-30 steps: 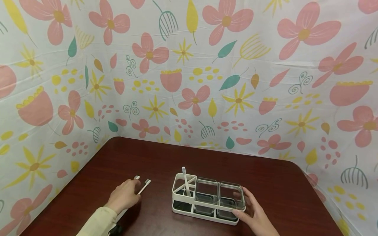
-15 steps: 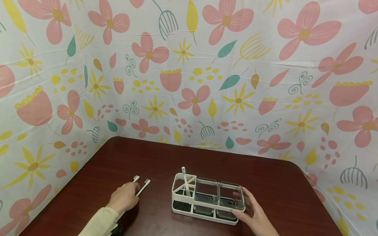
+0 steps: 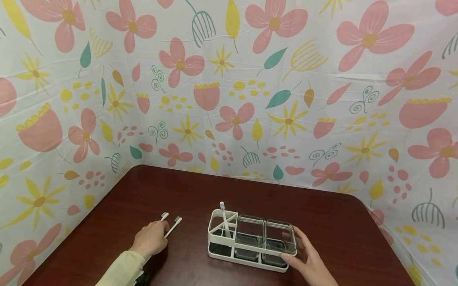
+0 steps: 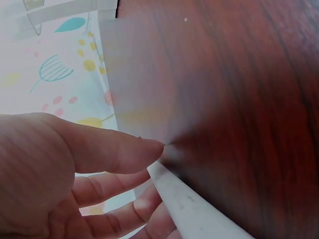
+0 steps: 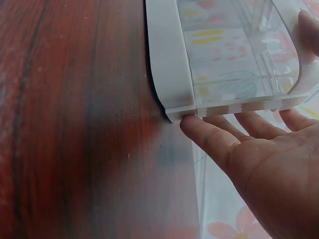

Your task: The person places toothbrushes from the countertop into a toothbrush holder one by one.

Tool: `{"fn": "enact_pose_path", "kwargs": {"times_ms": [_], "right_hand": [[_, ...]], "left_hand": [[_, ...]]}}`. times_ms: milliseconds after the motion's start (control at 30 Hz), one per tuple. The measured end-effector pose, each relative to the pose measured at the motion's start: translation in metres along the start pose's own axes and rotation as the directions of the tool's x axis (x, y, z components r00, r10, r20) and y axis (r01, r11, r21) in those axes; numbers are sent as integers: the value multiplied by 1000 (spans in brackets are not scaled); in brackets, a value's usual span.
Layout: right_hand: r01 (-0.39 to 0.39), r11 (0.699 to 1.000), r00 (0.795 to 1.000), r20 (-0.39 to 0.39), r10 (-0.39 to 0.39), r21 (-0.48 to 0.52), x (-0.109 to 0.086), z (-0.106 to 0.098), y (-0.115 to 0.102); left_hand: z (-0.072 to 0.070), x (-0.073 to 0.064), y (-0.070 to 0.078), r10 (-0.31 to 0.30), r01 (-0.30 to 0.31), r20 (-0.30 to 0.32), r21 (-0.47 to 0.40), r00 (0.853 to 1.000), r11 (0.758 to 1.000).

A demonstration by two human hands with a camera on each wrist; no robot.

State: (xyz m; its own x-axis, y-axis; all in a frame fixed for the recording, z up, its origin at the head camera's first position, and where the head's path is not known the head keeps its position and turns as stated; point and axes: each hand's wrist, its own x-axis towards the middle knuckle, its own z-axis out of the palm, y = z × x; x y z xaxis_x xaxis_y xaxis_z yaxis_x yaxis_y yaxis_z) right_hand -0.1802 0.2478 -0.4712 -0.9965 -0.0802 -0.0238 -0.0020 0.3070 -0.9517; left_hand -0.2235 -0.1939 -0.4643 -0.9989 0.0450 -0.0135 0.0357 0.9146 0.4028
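Note:
My left hand (image 3: 150, 239) is low over the table at the left, fingers pointing away from me. Thumb and fingers pinch the end of a white toothbrush handle (image 4: 192, 206) in the left wrist view. Two toothbrush heads show past the hand in the head view, the nearer-right toothbrush (image 3: 174, 226) and the left toothbrush (image 3: 164, 215); the hand hides much of both handles. My right hand (image 3: 312, 262) grips the right end of a white toothbrush holder (image 3: 222, 240), thumb in front and fingers at the end and behind. One toothbrush (image 3: 225, 222) leans upright in its divided left section.
Two clear glass cups, a middle cup (image 3: 250, 231) and a right cup (image 3: 281, 238), sit in the holder. The dark red-brown table (image 3: 186, 190) has rounded far corners. Flower-patterned cloth (image 3: 229, 119) hangs behind it and along the left side.
My left hand has drawn slightly back and lower, baring more of the left toothbrush's head. The right hand and the holder have stayed in place.

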Motion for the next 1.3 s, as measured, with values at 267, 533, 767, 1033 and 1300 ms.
{"fn": "enact_pose_path", "kwargs": {"times_ms": [267, 533, 767, 1033, 1300], "right_hand": [[-5, 1000, 1000, -8, 5, -11, 0, 0, 0], [-8, 1000, 1000, 5, 8, -4, 0, -1, 0], [-8, 1000, 1000, 1, 8, -3, -1, 0, -1], [-5, 1000, 1000, 5, 5, 7, -1, 0, -1], [-6, 1000, 1000, 1, 6, 3, -1, 0, -1]], "left_hand": [[1, 0, -1, -4, 4, 12, -5, 1000, 1000], [1, 0, 0, -5, 6, 21, -7, 1000, 1000], [-4, 0, 4, -5, 5, 6, -19, 1000, 1000], [-10, 0, 12, 10, -12, -13, -128, 1000, 992], [-18, -3, 32, 47, -64, -72, -264, 996, 962]]}}
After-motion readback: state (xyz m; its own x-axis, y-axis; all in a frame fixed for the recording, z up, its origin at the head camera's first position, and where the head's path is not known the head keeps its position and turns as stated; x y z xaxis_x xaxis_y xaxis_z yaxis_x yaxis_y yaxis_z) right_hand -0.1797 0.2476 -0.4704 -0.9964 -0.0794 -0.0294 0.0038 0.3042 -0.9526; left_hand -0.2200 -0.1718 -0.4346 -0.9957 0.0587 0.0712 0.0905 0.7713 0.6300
